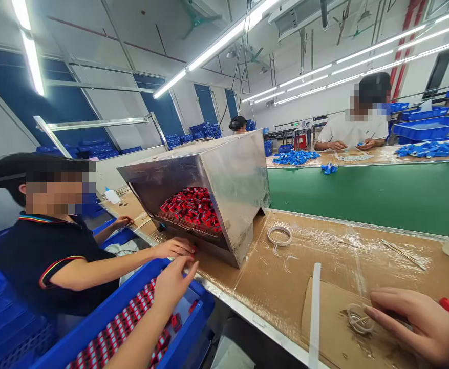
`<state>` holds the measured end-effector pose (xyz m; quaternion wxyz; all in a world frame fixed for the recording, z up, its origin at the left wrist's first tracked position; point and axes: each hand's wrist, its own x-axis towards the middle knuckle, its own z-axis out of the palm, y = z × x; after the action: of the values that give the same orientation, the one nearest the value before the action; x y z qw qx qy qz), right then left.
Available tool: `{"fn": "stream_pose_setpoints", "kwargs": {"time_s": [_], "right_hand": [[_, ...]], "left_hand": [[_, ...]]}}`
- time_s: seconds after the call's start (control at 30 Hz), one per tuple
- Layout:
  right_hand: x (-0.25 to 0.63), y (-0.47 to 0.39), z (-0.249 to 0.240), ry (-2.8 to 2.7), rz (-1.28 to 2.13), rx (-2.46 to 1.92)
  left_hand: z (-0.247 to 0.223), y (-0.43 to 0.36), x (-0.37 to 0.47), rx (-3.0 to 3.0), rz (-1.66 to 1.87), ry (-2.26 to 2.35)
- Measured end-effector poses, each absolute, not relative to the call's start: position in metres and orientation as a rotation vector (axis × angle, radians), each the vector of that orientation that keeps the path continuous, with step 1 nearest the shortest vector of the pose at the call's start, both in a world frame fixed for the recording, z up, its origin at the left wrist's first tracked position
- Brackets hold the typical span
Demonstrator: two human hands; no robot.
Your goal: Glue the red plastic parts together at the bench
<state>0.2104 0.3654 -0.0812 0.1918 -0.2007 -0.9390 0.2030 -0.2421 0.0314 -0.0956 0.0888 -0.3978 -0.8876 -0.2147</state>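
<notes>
On the taped cardboard desk (324, 256), the right hand (420, 328) lies flat, fingers loosely spread beside a thin rubber band (358, 318), light and floppy, best pinched at its edge, while the left hand (174, 282), open, hovers over the blue bin (193, 333).
</notes>
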Motion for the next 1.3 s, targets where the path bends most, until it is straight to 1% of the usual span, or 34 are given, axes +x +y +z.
{"fn": "stream_pose_setpoints", "kwargs": {"time_s": [0.1,0.2,0.27,0.4,0.53,0.63,0.67,0.73,0.8,0.87,0.9,0.93,1.0,1.1,1.2,1.3], "right_hand": [[0.213,0.369,-0.072,-2.822,0.706,-0.584],[0.212,0.367,-0.064,-2.833,0.714,-0.582],[0.21,0.363,-0.058,-2.861,0.713,-0.577],[0.207,0.353,-0.044,-2.909,0.692,-0.56],[0.205,0.346,-0.034,-2.919,0.599,-0.524],[0.202,0.346,-0.031,-2.911,0.571,-0.514],[0.201,0.346,-0.031,-2.909,0.574,-0.498],[0.2,0.346,-0.032,-2.907,0.579,-0.46],[0.199,0.347,-0.033,-2.9,0.583,-0.426],[0.198,0.346,-0.035,-2.889,0.586,-0.41],[0.198,0.346,-0.035,-2.881,0.581,-0.413],[0.197,0.345,-0.035,-2.872,0.57,-0.422],[0.196,0.344,-0.036,-2.852,0.536,-0.442],[0.194,0.343,-0.038,-2.827,0.502,-0.446],[0.193,0.345,-0.04,-2.792,0.533,-0.438],[0.194,0.345,-0.041,-2.756,0.603,-0.45]], "left_hand": [[-0.094,0.038,-0.25,-1.047,-0.482,-2.756],[-0.097,0.049,-0.261,-0.928,-0.375,-2.788],[-0.098,0.058,-0.271,-0.897,-0.396,-2.798],[-0.1,0.065,-0.29,-1.075,-0.435,-2.834],[-0.113,0.055,-0.269,-1.291,-0.566,-2.741],[-0.12,0.051,-0.212,-1.726,-0.89,-2.611],[-0.119,0.054,-0.187,-1.846,-1.04,-2.545],[-0.107,0.072,-0.135,-1.899,-1.414,-2.427],[-0.089,0.108,-0.09,-2.065,-1.761,-2.488],[-0.071,0.157,-0.058,-2.13,-2.275,-2.498],[-0.064,0.184,-0.047,-2.183,-2.474,-2.474],[-0.059,0.211,-0.039,-2.273,-2.589,-2.445],[-0.055,0.258,-0.028,-2.481,-2.587,-2.367],[-0.06,0.306,-0.019,-2.73,-2.33,-2.216],[-0.07,0.325,-0.015,-2.742,-2.207,-2.13],[-0.076,0.325,-0.016,-2.766,-2.087,-2.214]]}}
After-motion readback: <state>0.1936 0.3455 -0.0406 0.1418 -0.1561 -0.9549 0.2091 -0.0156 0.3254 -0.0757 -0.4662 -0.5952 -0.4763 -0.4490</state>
